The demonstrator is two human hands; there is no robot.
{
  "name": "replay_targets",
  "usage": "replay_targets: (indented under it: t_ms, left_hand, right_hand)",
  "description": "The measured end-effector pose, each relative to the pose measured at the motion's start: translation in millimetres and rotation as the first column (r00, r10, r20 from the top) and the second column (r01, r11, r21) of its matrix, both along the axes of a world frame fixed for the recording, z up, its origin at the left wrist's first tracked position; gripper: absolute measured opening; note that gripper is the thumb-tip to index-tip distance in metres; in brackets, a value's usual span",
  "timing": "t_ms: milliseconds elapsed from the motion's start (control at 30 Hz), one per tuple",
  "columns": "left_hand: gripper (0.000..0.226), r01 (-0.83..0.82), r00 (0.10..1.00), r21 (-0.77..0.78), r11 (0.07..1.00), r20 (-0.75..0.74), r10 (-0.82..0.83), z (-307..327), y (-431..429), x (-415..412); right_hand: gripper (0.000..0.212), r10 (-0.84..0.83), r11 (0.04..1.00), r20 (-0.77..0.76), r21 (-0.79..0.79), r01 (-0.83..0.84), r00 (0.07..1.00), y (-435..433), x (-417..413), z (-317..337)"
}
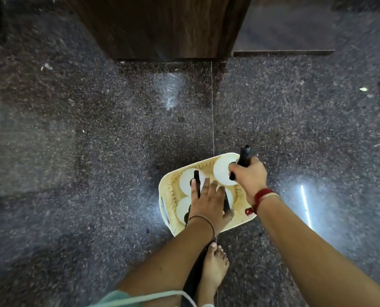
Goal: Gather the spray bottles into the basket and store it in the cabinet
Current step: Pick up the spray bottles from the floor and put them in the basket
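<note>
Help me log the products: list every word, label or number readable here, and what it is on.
No text can be read.
Spray bottles: white bodies seen from above, no label showing.
Basket: a small red mark on the rim by the right hand, too blurred to read.

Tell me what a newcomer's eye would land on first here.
First, the cream basket on the dark speckled floor, packed with white spray bottles. Next, the right hand gripping a bottle's black trigger head at the far corner, and the left hand spread over the others.
</note>
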State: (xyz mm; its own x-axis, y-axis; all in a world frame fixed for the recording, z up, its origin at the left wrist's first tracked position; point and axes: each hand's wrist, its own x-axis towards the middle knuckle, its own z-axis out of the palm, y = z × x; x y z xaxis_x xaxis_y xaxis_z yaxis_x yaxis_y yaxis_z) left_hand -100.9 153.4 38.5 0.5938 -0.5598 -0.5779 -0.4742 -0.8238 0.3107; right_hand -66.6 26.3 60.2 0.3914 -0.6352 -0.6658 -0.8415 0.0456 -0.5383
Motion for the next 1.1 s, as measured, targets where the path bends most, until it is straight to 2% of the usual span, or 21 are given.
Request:
replay_targets:
  t_ms: [67,133,200,300,400,500,567,667,733,800,867,1100]
  left_hand:
    - [0.068,0.121,0.992,0.003,0.993,0.025,-0.121,0.3,-5.1,-6.0]
    - [0.06,0.149,0.989,0.001,0.989,0.011,-0.149,-0.1,-8.7,-10.3]
    - [0.054,0.108,0.994,0.009,0.994,-0.025,-0.107,-0.6,-11.5,-12.3]
    - [0.048,0.048,0.991,0.004,0.999,-0.124,-0.047,0.8,-13.7,-9.9]
    - [0.042,-0.092,0.942,-0.081,0.992,-0.329,0.061,2.9,-13.4,-7.0]
    - [0.043,-0.209,0.905,-0.134,0.969,-0.402,0.14,3.9,-14.2,-5.3]
    - [0.064,-0.248,0.906,-0.125,0.961,-0.381,0.184,1.0,-18.5,-6.3]
    - [0.092,-0.248,0.93,0.0,0.969,-0.281,0.238,-7.8,-26.6,-13.0]
    - [0.09,-0.302,0.922,0.056,0.952,-0.238,0.307,-12.9,-29.2,-19.7]
    - [0.08,-0.344,0.912,0.061,0.937,-0.214,0.349,-15.4,-29.6,-24.5]
    - [0.077,-0.323,0.922,0.048,0.945,-0.207,0.326,-16.3,-28.9,-26.5]
    - [0.072,-0.176,0.956,0.03,0.984,-0.233,0.179,-8.2,-27.0,-26.7]
  right_hand:
    - [0.016,0.056,0.998,-0.017,0.011,-0.055,0.998,1.4,0.8,-5.7]
    - [0.013,0.141,0.99,-0.044,0.025,-0.14,0.989,2.5,-0.7,-12.0]
    - [0.01,0.219,0.975,-0.071,0.043,-0.216,0.973,3.2,-1.9,-15.2]
    - [0.023,0.288,0.957,-0.077,0.068,-0.283,0.955,4.2,0.1,-19.2]
    - [0.029,0.302,0.952,-0.083,0.069,-0.297,0.95,5.6,5.4,-18.5]
    - [0.028,0.297,0.954,-0.091,0.069,-0.292,0.95,6.1,7.9,-17.5]
    - [0.027,0.293,0.955,-0.101,0.069,-0.288,0.951,6.5,8.2,-18.2]
    - [0.028,0.286,0.958,-0.1,0.052,-0.282,0.953,7.5,9.4,-20.4]
    - [0.028,0.327,0.944,-0.105,0.0,-0.329,0.939,8.7,8.3,-21.5]
    - [0.027,0.429,0.891,-0.128,-0.105,-0.442,0.894,8.4,5.8,-22.8]
    - [0.025,0.487,0.845,-0.137,-0.176,-0.505,0.863,6.4,4.3,-23.7]
    - [0.022,0.443,0.878,-0.107,-0.15,-0.455,0.89,4.7,0.3,-23.6]
